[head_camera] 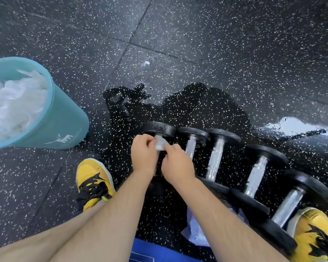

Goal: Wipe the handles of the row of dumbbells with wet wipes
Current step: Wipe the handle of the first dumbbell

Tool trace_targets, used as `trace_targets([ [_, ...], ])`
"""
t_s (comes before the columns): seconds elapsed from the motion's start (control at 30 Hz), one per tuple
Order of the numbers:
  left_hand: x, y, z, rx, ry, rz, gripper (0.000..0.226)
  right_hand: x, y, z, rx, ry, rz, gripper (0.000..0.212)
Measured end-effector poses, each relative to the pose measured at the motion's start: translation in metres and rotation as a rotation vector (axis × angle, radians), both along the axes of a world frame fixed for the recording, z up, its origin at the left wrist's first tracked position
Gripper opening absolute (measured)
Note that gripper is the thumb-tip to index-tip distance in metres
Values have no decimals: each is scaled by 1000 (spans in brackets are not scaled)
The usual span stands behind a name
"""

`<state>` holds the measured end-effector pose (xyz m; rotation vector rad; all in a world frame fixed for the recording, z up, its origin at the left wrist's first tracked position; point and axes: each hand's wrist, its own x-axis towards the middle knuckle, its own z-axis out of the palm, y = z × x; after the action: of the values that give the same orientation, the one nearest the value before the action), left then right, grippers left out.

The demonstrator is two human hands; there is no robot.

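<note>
A small white wet wipe [160, 143] is held between both hands just above the leftmost dumbbell [161, 129], apparently being opened out or bunched before it meets the bar. The left hand [143, 155] curls fingers and thumb round the wipe's left side. The right hand [176, 163] nips its lower edge between thumb and fingertips. That dumbbell's own handle is hidden beneath the hands, so contact with it cannot be judged.

The row of five dumbbells [216, 157] lies side by side on the speckled rubber floor [197, 35], running off to the right. With the bars parallel, a crouching person can likely work along the row without shifting far. The four visible chrome handles [257, 176] shine and look wet, with ribbed grip sections. The round black heads nearest the hands carry beads of water, and the floor around them is a darker, damp patch.

A teal bin [64, 120] heaped with crumpled white wipes stands to the left, probably for spent ones. Yellow-and-black shoes [94, 178] frame the scene. A white packet [195, 229] lies under the right forearm, its contents unclear.
</note>
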<state>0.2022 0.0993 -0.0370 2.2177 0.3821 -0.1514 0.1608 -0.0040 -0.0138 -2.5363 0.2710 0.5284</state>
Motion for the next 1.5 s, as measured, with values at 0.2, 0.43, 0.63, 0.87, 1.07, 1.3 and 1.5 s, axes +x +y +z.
trace_targets([
  [0.2, -5, -6, -1, 123, 4, 50, 24, -2, -3, 3, 23, -5, -44, 35],
  [0.43, -2, -16, 3, 146, 60, -50, 48, -18, -9, -4, 34, -46, -31, 38],
  [0.63, -11, -11, 10, 196, 151, 0, 44, -21, -7, -2, 55, -84, -49, 35],
  [0.87, 1, -14, 3, 175, 102, 11, 45, -22, -6, -2, 60, -68, -43, 31],
  [1.07, 1, -15, 5, 110, 71, 46, 41, -23, -5, 0, 53, -70, -51, 34],
  [1.3, -40, 9, 12, 203, 205, -74, 37, -24, -6, 2, 67, -72, -63, 32],
  [1.5, -26, 5, 18, 116, 190, -23, 25, -25, -7, -1, 73, -83, -75, 32],
])
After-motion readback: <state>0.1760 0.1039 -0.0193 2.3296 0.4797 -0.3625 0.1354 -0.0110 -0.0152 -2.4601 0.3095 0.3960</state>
